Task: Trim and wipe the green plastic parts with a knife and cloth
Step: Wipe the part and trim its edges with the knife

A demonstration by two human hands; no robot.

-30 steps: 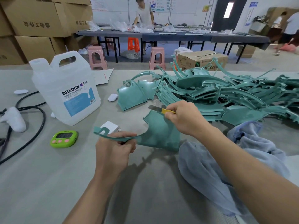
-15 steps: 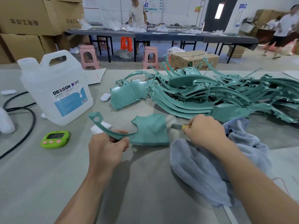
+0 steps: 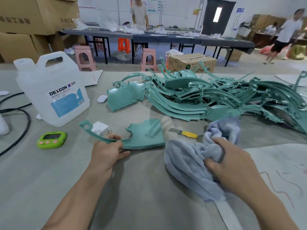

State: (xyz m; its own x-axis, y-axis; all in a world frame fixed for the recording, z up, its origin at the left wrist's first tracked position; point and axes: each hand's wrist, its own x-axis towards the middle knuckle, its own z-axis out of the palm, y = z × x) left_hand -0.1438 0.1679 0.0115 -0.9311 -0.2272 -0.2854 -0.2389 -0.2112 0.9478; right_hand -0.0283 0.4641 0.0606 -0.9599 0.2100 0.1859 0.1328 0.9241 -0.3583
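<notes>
One green plastic part point(image 3: 146, 136), a flat panel with a long curved arm, lies on the grey table. My left hand point(image 3: 108, 151) grips its curved arm near the panel. The knife point(image 3: 183, 132), yellow handle and bare blade, lies on the table just right of the part, with no hand on it. My right hand point(image 3: 232, 161) grips a bunched fold of the light blue cloth point(image 3: 187, 165), which lies crumpled in front of the knife. A big heap of green plastic parts point(image 3: 207, 95) covers the table behind.
A white DEXCON jug point(image 3: 54, 90) stands at the left, a green timer point(image 3: 51, 139) in front of it and black cables point(image 3: 20, 123) at the far left. A small white box point(image 3: 100, 127) lies under the part's arm. People work at dark tables behind.
My right hand has laid the knife on the table and taken hold of the cloth. The green part has come down flat onto the table, still held by my left hand.
</notes>
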